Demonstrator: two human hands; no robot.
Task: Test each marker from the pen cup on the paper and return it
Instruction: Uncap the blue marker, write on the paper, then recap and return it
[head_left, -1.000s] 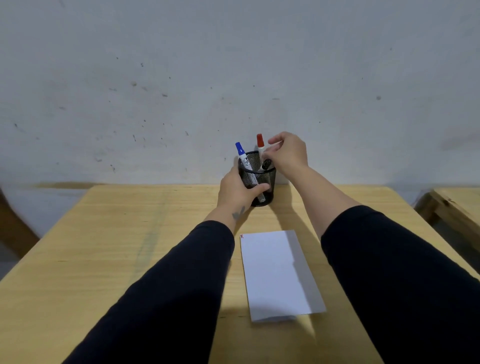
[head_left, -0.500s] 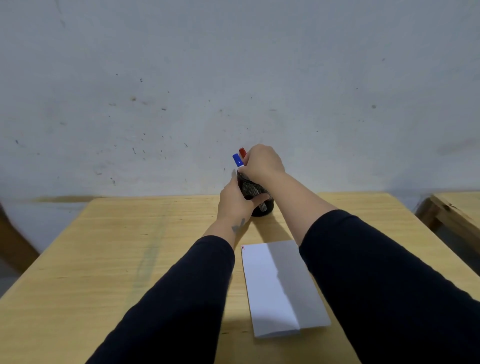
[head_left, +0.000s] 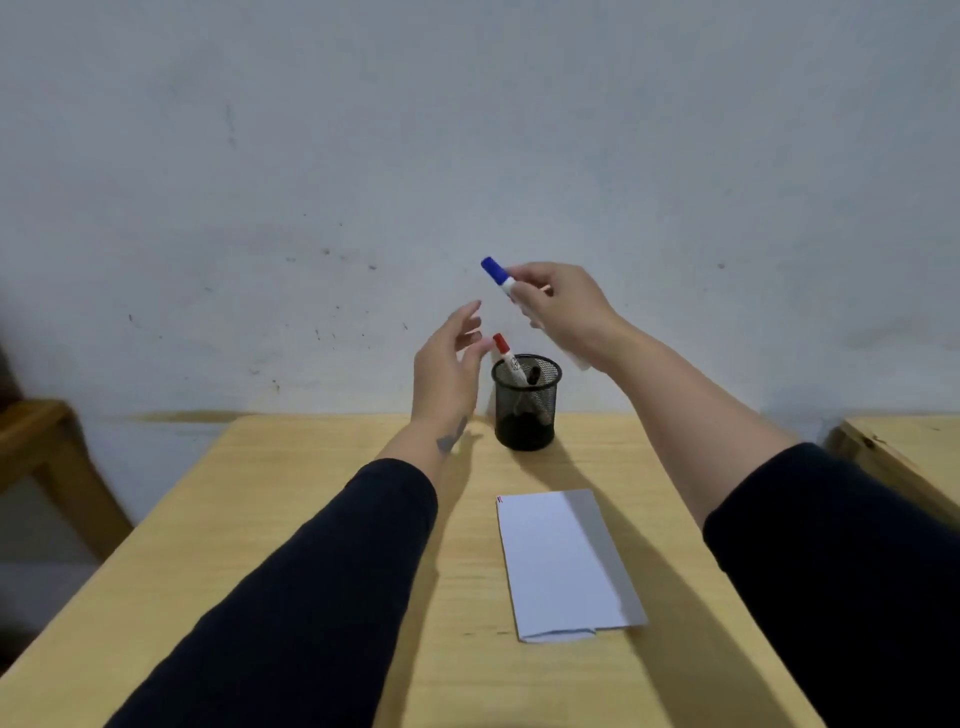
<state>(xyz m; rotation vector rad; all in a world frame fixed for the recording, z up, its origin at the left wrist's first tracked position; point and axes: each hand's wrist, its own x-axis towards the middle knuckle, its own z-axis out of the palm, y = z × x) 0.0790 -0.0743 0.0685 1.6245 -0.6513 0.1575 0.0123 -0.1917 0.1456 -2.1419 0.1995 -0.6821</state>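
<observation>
A black mesh pen cup (head_left: 525, 410) stands at the far edge of the wooden table (head_left: 291, 519). A red-capped marker (head_left: 506, 356) and a black marker (head_left: 533, 375) lean inside it. My right hand (head_left: 563, 312) is raised above the cup and is shut on a blue-capped marker (head_left: 496, 274), cap on and pointing up-left. My left hand (head_left: 449, 371) hovers just left of the cup with fingers spread, touching nothing. A white sheet of paper (head_left: 561, 564) lies on the table in front of the cup, with a small red mark at its top left corner.
A pale wall rises right behind the table. Part of another wooden table (head_left: 904, 457) shows at the right edge, and a wooden frame (head_left: 47, 457) stands at the left. My two dark sleeves cross the near half of the table.
My right hand has lifted the blue marker out of the cup and raised it. My left hand has let go of the cup and opened beside it.
</observation>
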